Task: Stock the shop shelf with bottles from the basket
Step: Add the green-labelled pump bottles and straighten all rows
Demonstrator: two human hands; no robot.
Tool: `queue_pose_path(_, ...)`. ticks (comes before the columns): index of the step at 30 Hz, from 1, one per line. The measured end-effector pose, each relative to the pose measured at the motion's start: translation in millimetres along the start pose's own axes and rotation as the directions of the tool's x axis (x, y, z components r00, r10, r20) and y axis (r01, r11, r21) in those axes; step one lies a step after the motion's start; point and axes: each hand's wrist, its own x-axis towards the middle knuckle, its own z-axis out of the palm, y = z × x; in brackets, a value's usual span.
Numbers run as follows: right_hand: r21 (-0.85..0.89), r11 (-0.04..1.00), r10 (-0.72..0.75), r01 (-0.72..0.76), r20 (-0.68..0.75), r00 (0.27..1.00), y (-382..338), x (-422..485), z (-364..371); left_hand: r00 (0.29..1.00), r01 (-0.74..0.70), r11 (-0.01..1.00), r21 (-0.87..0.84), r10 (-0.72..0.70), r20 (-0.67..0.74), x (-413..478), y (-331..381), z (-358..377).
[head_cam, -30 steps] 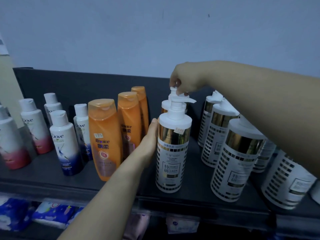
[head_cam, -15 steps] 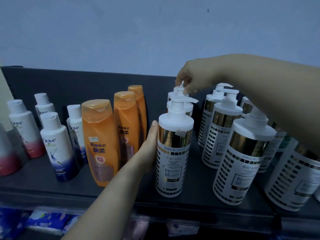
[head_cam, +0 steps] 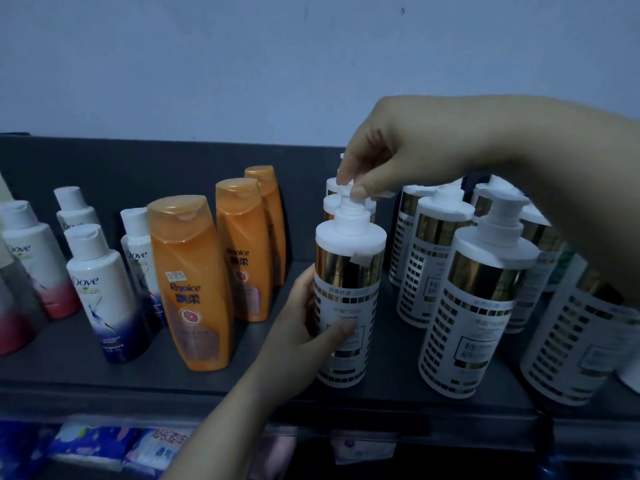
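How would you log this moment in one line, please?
pump bottle: upright on shelf | left hand: grips its body | right hand: pinches pump head

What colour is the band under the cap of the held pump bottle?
Shiny gold band on the pump bottle, below its white cap; head view.

Dark shelf (head_cam: 249, 362) stocked with bottles.
White Dove bottles (head_cam: 104, 289) stand left, orange bottles (head_cam: 188, 289) in a row mid-shelf, white-and-gold pump bottles (head_cam: 471, 323) right.
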Motion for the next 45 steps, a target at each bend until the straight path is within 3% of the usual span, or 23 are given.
queue_pose_path(11, -0.177, 0.984, 0.028, -0.023, 0.026, 0.999, -3, -20, -4, 1.000, -0.015, 1.000, -0.006, 0.015, -0.012, -5, 16, 19)
queue_pose_path(13, -0.197, 0.980, -0.005, 0.000, -0.024, 1.000, -6, -21, 1, 0.995, -0.033, 0.997, 0.063, 0.039, -0.091, -14, 25, 14)
queue_pose_path(14, -0.198, 0.980, -0.036, 0.022, -0.066, 0.997, -8, -21, 3, 0.977, -0.057, 0.989, 0.135, 0.083, -0.195, -19, 29, 8)
queue_pose_path(15, -0.197, 0.979, -0.071, 0.050, -0.104, 0.992, -12, -20, 6, 0.926, -0.107, 0.966, 0.236, 0.184, -0.331, -26, 33, 2)
queue_pose_path(16, -0.193, 0.978, -0.109, 0.082, -0.133, 0.985, -16, -19, 8, 0.825, -0.172, 0.918, 0.356, 0.332, -0.457, -32, 37, -6)
queue_pose_path(18, -0.168, 0.976, -0.169, 0.142, -0.155, 0.973, -28, -17, 12, 0.573, -0.166, 0.808, 0.565, 0.545, -0.612, -43, 41, -21)
queue_pose_path(19, -0.152, 0.974, -0.192, 0.169, -0.152, 0.970, -34, -15, 15, 0.501, -0.083, 0.803, 0.590, 0.546, -0.672, -46, 43, -30)
queue_pose_path(20, -0.143, 0.971, -0.214, 0.194, -0.144, 0.966, -41, -12, 18, 0.474, 0.015, 0.826, 0.563, 0.490, -0.732, -47, 42, -39)
queue_pose_path(22, -0.144, 0.960, -0.257, 0.239, -0.122, 0.959, -53, -2, 28, 0.507, 0.163, 0.869, 0.468, 0.333, -0.795, -46, 35, -59)
queue_pose_path(24, -0.130, 0.955, -0.283, 0.268, -0.108, 0.953, -65, 10, 41, 0.580, 0.220, 0.872, 0.437, 0.244, -0.778, -46, 25, -74)
queue_pose_path(30, -0.137, 0.954, -0.274, 0.268, -0.030, 0.961, -91, 53, 74, 0.765, 0.198, 0.885, 0.422, 0.130, -0.631, -41, 15, -97)
queue_pose_path(34, -0.175, 0.955, -0.237, 0.238, 0.028, 0.971, -101, 75, 85, 0.869, 0.193, 0.966, 0.169, -0.089, -0.487, -41, 13, -123)
queue_pose_path(36, -0.175, 0.961, -0.213, 0.214, 0.024, 0.977, -102, 79, 86, 0.918, 0.179, 0.978, 0.102, -0.129, -0.375, -40, 18, -132)
queue_pose_path(42, -0.099, 0.989, -0.104, 0.113, 0.089, 0.991, -93, 69, 67, 0.977, 0.167, 0.982, 0.091, -0.152, -0.152, -31, 24, -133)
queue_pose_path(45, 0.021, 0.999, -0.050, 0.049, 0.021, 0.999, -84, 70, 50, 0.986, 0.146, 0.982, 0.116, -0.135, -0.101, -28, 20, -126)
